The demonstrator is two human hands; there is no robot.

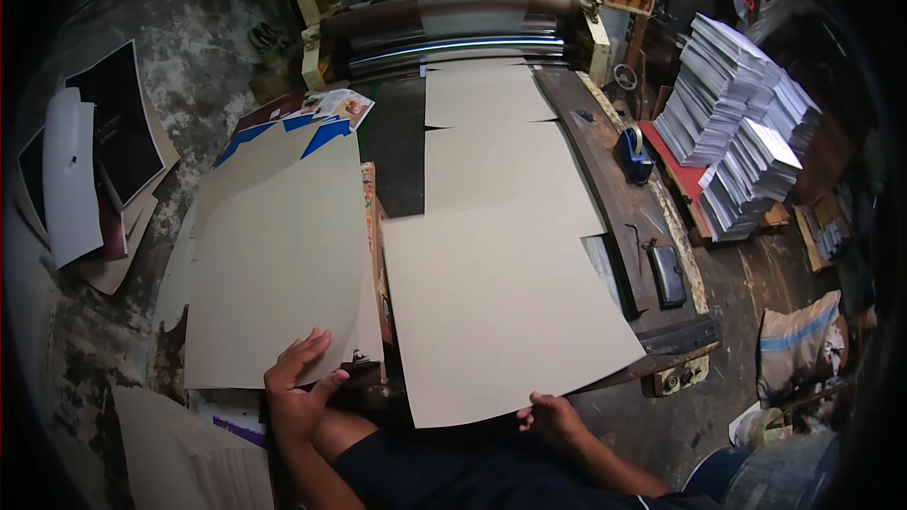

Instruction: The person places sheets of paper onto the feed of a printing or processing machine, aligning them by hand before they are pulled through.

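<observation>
A large grey-beige cardboard sheet [510, 321] lies in front of me at the feed bed of a roller machine, tilted slightly. My right hand [555, 418] pinches its front edge, thumb on top. Ahead of it, more cardboard sheets [501, 165] run in a line up to the rollers [458, 45]. To the left is a stack of similar cardboard [274, 255]. My left hand [304, 378] rests at the near right corner of its top sheet, fingers spread on the surface and thumb apart. That sheet's right edge curls a little.
Printed sheets [345, 109] stick out behind the left stack. On the bed's right side are a blue tape dispenser [635, 156] and a black case [668, 276]. Paper piles [718, 94] stand at right. Loose sheets [71, 179] lie on the left floor; a sack [798, 345] sits at right.
</observation>
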